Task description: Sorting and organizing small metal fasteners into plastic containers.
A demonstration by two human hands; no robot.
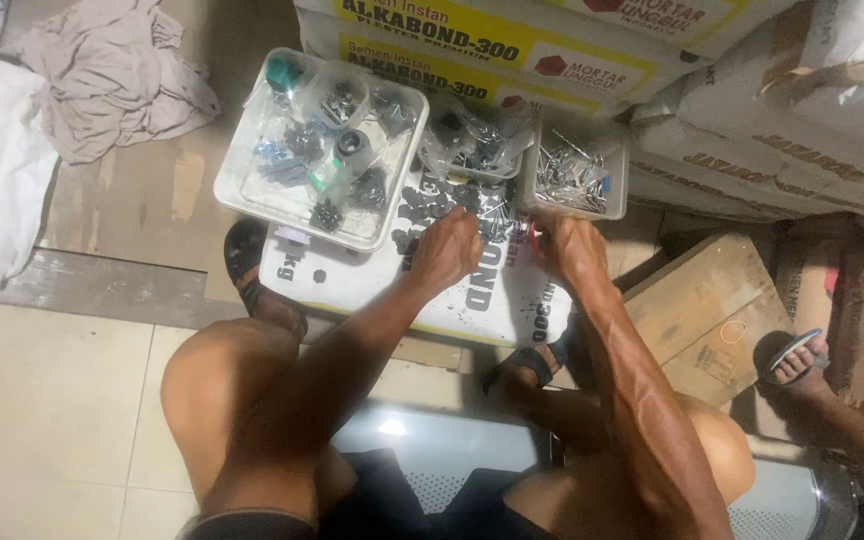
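Two hands at frame centre, over white sack point(352, 285) lying flat. Left hand point(444, 250) curled, knuckles up, fingertips down in pile of dark screws point(452, 205); grip on any screw not visible. Right hand point(570, 248) fingers bent at pile's right edge; held item cannot tell. Three white trays above: large tray point(242, 190) with bagged hardware, small middle tray point(472, 172), right tray point(617, 190) with nails. Grey cloth point(102, 80) upper left. Another person's foot in sandal point(792, 358) at right.

Count: 2 white trays — large tray point(237, 190) centre-left, small tray point(620, 190) centre-right. 1 flat white sack point(352, 280) mid-frame. 2 hands: left hand point(444, 250), right hand point(572, 250). Loose nails: too many to count.
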